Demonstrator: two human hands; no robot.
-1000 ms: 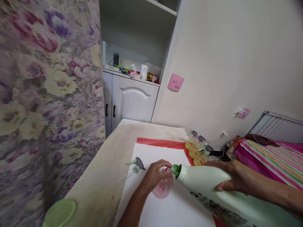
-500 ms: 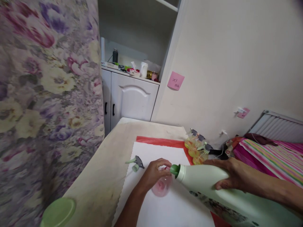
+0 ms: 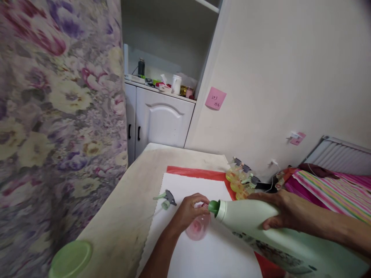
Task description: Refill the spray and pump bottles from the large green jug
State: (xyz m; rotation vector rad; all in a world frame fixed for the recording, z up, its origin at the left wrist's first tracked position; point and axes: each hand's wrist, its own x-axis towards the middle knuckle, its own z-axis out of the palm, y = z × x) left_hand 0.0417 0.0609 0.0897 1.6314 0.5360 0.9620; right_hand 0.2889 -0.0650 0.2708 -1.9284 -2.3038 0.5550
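Observation:
My left hand (image 3: 193,210) is closed around the neck of a small clear pink spray bottle (image 3: 197,228) that stands without its head on a white sheet (image 3: 214,253). In my right hand (image 3: 285,212) a large pale green detergent jug (image 3: 252,216) lies tilted on its side. Its dark green spout (image 3: 213,207) meets the small bottle's mouth, which my fingers partly cover. Whether liquid is flowing I cannot make out. A grey and green spray trigger head (image 3: 167,199) lies on the sheet to the left of my left hand.
Several yellowish spray bottles (image 3: 240,179) stand at the table's right edge by the wall. A green cap (image 3: 71,259) sits at the near left. Red material (image 3: 197,172) borders the sheet. A floral curtain (image 3: 63,127) hangs on the left, a cabinet (image 3: 165,119) stands behind.
Both hands keep their grips, and the spout stays at the small bottle's mouth. The jug's body has shifted very slightly; the view has barely moved.

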